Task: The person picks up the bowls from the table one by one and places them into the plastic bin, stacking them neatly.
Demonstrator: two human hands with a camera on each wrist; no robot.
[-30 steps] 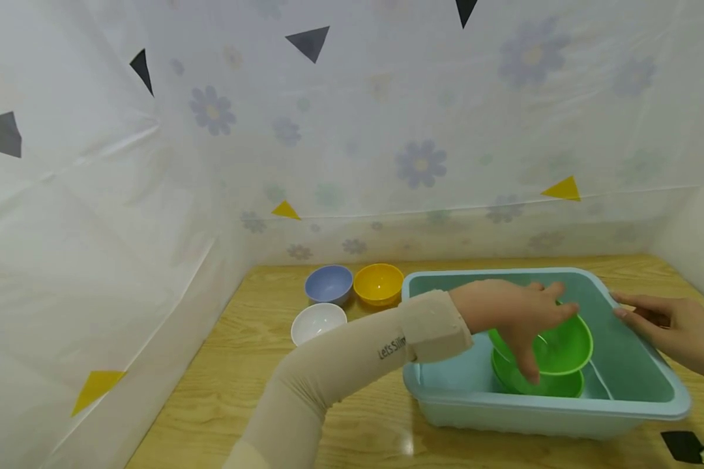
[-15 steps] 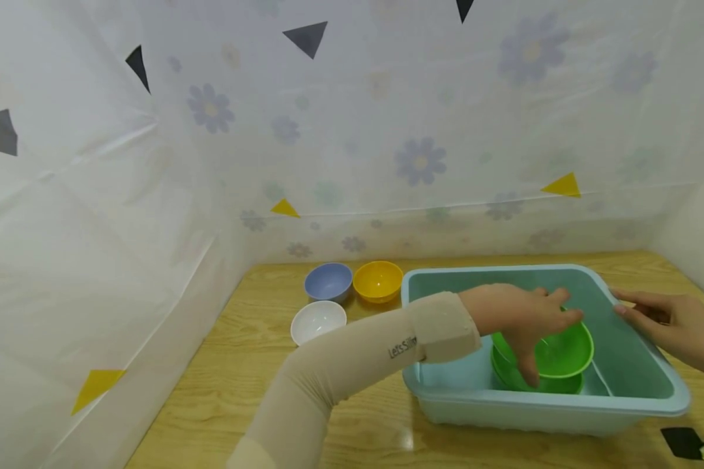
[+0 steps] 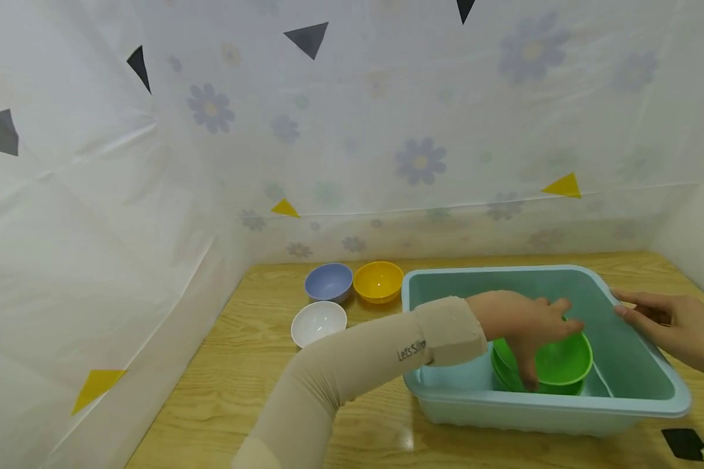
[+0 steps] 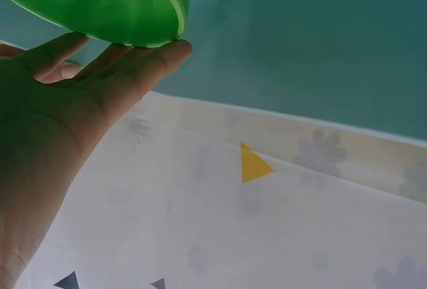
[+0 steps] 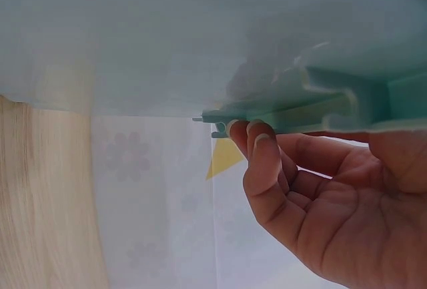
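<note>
Green bowl (image 3: 557, 359) lowered into tub (image 3: 651, 384), wooden table (image 3: 240, 365), floral sheet walls (image 3: 416, 130)

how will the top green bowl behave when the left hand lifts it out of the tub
The top green bowl looks like thin glossy plastic, so probably stiff and light. The left hand spans its rim; the smooth wall may slip. Nested in another green bowl, it might drag that one up.

We are wearing a beige sleeve (image 3: 328, 384) covering our left arm, printed with small dark lettering near a wide beige wristband (image 3: 448, 330); both hands are staying bare.
</note>
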